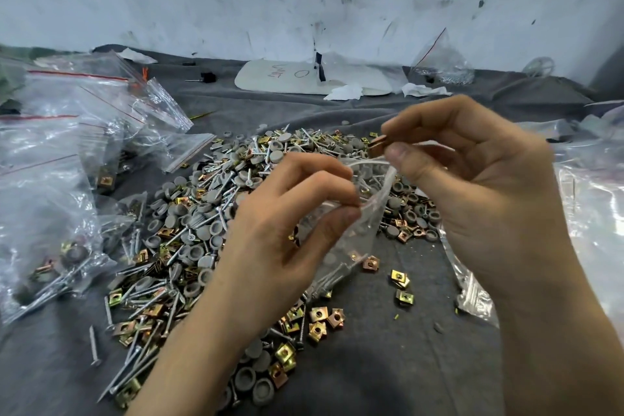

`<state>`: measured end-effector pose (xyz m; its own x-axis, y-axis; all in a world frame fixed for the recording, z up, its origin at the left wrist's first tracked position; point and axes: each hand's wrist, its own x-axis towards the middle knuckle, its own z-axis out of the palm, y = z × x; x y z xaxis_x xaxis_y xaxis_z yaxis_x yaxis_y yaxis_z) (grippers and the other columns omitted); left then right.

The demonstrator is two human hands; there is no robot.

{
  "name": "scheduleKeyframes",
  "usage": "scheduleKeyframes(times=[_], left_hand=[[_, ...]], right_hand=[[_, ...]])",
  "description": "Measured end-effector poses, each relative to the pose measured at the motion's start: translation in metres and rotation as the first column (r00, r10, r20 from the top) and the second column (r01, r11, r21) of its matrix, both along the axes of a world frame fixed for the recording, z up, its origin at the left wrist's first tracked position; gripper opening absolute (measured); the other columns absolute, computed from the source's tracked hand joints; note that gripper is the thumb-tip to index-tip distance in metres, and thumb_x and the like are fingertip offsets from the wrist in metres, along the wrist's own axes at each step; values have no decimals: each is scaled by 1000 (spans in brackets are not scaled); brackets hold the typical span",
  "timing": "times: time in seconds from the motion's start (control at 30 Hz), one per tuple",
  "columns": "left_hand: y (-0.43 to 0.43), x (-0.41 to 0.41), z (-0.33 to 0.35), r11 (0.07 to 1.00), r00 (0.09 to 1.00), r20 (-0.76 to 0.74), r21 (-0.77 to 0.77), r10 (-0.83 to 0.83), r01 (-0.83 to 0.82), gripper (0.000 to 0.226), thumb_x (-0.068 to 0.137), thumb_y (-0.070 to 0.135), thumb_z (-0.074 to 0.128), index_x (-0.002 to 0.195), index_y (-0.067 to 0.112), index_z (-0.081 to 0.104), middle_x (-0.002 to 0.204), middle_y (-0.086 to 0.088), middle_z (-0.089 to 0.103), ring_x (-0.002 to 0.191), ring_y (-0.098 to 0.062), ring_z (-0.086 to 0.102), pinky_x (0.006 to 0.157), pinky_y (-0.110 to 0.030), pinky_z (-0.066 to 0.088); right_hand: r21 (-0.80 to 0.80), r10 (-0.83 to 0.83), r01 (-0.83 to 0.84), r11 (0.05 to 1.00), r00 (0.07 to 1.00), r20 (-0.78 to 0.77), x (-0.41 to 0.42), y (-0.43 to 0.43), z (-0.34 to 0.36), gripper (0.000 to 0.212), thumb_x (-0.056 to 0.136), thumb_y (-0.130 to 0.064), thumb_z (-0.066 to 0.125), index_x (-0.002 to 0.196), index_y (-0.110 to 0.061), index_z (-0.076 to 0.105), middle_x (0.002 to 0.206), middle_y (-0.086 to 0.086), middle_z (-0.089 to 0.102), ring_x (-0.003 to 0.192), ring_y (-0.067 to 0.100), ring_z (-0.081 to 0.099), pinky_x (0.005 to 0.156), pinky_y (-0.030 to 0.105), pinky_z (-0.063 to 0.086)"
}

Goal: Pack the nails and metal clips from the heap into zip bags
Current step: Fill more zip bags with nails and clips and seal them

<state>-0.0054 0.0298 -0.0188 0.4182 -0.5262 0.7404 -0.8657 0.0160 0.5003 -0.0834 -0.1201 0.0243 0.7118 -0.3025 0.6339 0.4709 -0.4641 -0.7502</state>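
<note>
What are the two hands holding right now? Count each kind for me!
Zip bag: 1, pinched by the left hand
Metal clip: 1, pinched by fingers of the right hand
Total: 2

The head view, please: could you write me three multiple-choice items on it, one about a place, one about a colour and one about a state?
1. Where is the metal clip pinched by the right hand? A over the mouth of the zip bag; B on a white board; C inside a sealed bag.
2. What colour is the cloth under the heap? A red; B dark grey; C white.
3. The bag in the left hand is: A zipped shut; B lying flat; C held open.
Answers: A, the clip hangs just above the rim; B, grey cloth shows around the parts; C, its rim bows apart.
</note>
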Motion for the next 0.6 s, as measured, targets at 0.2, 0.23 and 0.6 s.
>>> scheduleKeyframes(times=[0.2,0.23,0.6], left_hand=[[-1,1,-1,1000,1000,-6,-8,7,-7,11,93,20,56,93,13,63,114,-5,57,113,-15,57,93,-23,43],[-1,1,-1,1000,1000,-14,-17,12,-12,11,93,20,55,93,13,63,114,-5,57,113,-15,57,93,-23,43],[3,4,-1,987,990,-138,-147,36,-56,5,95,24,54,98,26,57,115,-3,59,114,-16,57,91,-22,41]], right_hand=[[28,-49,49,998,999,5,-2,-4,1,16,84,-13,67,98,-19,65,94,-1,72,95,10,68,83,24,52],[72,-73,71,995,997,27,-3,-7,1,15,85,-13,66,98,-20,65,94,-1,72,93,9,67,81,21,51],[-333,-292,14,943,517,-805,32,-18,-69,17,73,-29,81,81,-23,68,67,-10,59,60,2,52,47,9,35]])
